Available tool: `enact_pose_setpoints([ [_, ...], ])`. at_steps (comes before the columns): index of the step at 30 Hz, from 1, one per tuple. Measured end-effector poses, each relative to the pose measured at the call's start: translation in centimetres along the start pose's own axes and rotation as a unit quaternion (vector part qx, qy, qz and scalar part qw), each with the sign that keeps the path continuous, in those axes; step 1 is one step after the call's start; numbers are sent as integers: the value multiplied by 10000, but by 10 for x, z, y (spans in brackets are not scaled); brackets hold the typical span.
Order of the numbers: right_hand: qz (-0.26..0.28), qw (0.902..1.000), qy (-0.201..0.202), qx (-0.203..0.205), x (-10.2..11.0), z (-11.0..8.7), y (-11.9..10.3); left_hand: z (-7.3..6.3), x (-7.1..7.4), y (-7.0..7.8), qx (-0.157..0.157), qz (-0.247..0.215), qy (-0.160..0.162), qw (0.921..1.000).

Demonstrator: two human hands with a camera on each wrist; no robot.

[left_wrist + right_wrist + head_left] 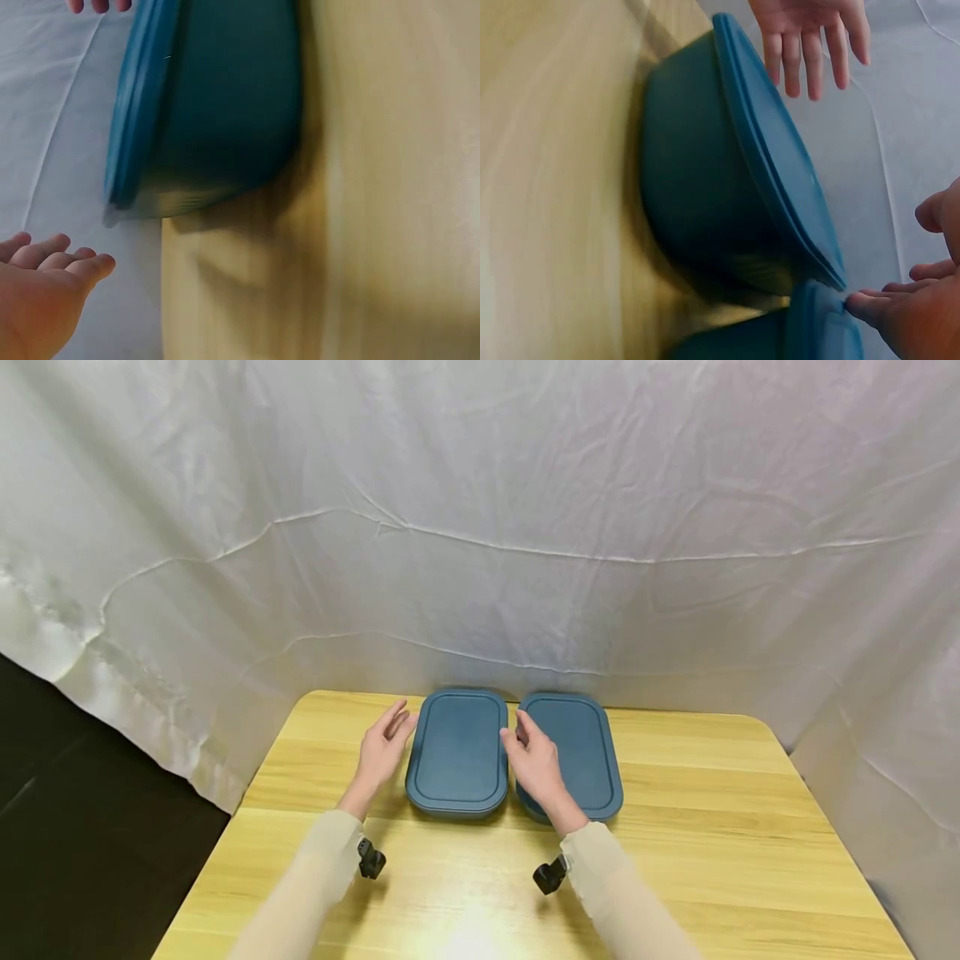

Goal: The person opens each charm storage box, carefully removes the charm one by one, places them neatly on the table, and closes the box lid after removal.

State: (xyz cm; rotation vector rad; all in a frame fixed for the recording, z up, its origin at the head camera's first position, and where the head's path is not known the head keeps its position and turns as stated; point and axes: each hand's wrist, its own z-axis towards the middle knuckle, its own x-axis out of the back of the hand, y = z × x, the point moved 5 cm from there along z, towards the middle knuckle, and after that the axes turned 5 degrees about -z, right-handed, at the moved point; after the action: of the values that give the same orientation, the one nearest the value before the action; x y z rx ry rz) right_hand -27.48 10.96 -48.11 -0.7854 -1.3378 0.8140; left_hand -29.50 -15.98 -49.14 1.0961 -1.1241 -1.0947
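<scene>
Two blue lidded boxes stand side by side at the back of the table: a left box (459, 752) and a right box (581, 752). My left hand (384, 748) is beside the left box's outer edge, fingers extended and holding nothing. Over the near-left part of the right box is my right hand (536, 762), its fingers loosely straight, also holding nothing. In the left wrist view, a gap shows between the left hand (45, 292) and the box (225, 97). The right wrist view has the right hand (922, 300) with fingertips right at the right box's lid (825, 330).
A pale wooden table (720, 827) carries both boxes. White cloth (525, 527) hangs behind it and at the sides. Each sleeve bears a small black camera, such as the right one (551, 875). Dark floor (82, 802) shows at the left.
</scene>
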Motion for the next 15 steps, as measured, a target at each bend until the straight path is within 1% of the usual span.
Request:
enact_pose_setpoints([
  [2, 54, 10000, -46, -24, -6, -3, 1, -2, -1, -5, 81, -13, 29, 10000],
  [5, 135, 9999, -39, -97, -13, -6, 0, -6, -2, -10, 118, -23, 38, 9999],
  [9, -12, 10000, 24, -83, -21, -10, -1, -10, -4, -15, 135, -49, 43, 9999],
  [12, -191, 9997, 118, -41, -26, -13, -3, -13, -5, -19, 182, 28, 62, 9998],
  [15, -237, 9996, 168, -26, -31, -16, -5, -15, -7, -23, 246, 70, 112, 9996],
])
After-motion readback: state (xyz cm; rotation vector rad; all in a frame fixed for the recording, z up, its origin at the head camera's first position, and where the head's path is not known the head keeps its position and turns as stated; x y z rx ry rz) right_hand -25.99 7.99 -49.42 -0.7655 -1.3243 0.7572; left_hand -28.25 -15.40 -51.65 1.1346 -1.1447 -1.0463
